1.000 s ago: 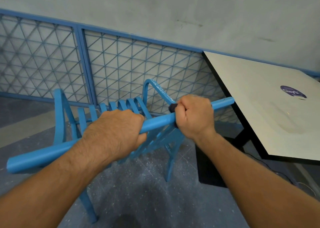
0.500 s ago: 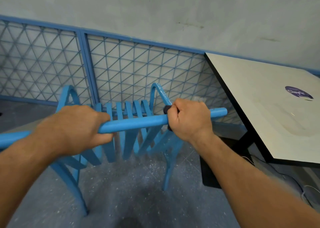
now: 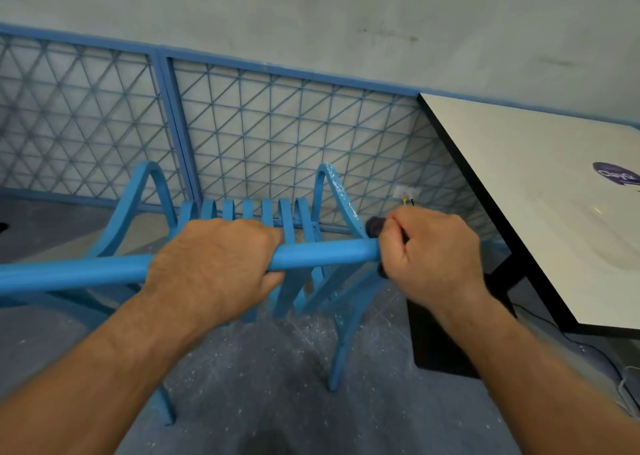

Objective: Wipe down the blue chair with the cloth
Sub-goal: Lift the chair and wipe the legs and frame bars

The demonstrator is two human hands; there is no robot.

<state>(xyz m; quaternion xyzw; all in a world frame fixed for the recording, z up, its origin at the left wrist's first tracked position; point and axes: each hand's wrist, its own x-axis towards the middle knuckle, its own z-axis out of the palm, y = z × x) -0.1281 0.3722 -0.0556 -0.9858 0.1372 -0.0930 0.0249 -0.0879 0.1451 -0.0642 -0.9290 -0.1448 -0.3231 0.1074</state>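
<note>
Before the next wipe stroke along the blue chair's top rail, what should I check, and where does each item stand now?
1. Left hand steadying the top rail: ok, its fingers are wrapped round the rail.
2. Cloth in the right hand: ok, dark cloth shows above and below the rail at the hand.
3. Stroke path between the hands: ok, bare rail with nothing on it.
4. Clearance from the table: ok, the right hand is apart from its edge.
5. Chair legs all on the floor: cannot tell, only two leg ends show.
6. Rail already clean: cannot tell.
</note>
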